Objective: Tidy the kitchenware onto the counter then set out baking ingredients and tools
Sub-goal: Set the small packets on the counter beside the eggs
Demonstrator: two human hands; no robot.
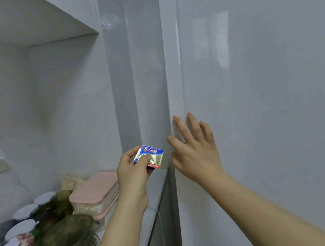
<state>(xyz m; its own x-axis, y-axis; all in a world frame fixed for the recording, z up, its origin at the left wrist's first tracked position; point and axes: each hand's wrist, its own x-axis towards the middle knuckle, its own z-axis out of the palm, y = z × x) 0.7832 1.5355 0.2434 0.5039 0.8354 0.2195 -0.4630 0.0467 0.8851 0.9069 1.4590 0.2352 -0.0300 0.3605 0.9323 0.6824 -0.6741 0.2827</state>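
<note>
You are risking a drop, likely, as your left hand (131, 169) is only pinching at its corner the small blue-and-gold foil packet (151, 155), crinkled and shiny, above the white table (155, 198), while your right hand (194, 149), fingers straight, is pressing flat against the glossy white door (256, 89).

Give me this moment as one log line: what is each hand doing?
left hand: pinches foil packet | right hand: fingers flat on white door | counter: pink-lidded boxes
</note>
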